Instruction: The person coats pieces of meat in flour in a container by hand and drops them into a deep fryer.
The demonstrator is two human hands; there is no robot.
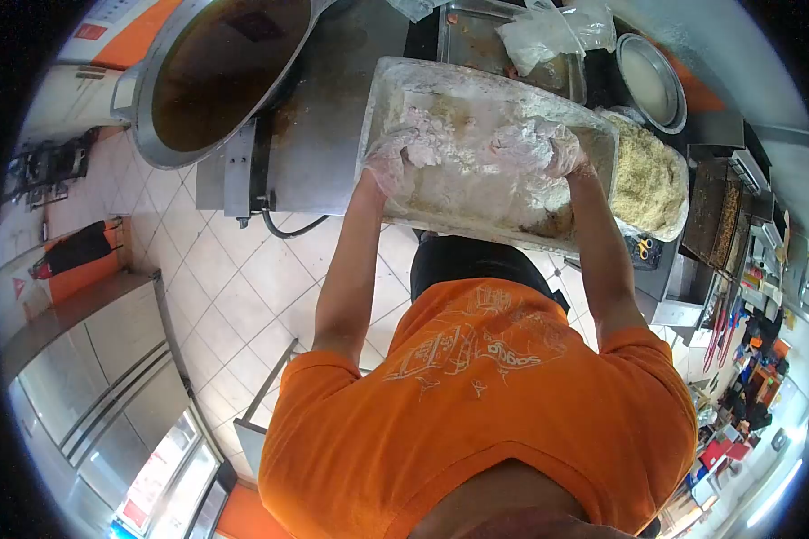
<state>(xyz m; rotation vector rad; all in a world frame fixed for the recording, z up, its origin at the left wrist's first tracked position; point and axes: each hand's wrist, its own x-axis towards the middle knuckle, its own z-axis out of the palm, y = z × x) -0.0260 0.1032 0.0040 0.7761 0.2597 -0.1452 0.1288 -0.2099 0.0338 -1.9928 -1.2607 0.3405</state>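
A large, clear plastic tub (382,103), dusted white inside, stands in front of me with a layer of white flour (476,184) in it. My left hand (394,160), in a flour-caked see-through glove, is inside the tub on the left. Its fingers curl around a lumpy white mass I cannot make out. On the right side of the tub, my right hand (553,151) is gloved and coated in the same way. Its fingers point inward and are closed on another floury clump. Flour hides the fingertips of both hands.
A big pot of brown liquid (225,76) stands at the left, beside a steel counter (324,117). Yellowish crumbs (649,175) fill a container right of the tub. Behind are a metal tray (476,40), plastic bags (548,36) and a round bowl (647,81). Yellow-handled scissors (644,247) lie at the right.
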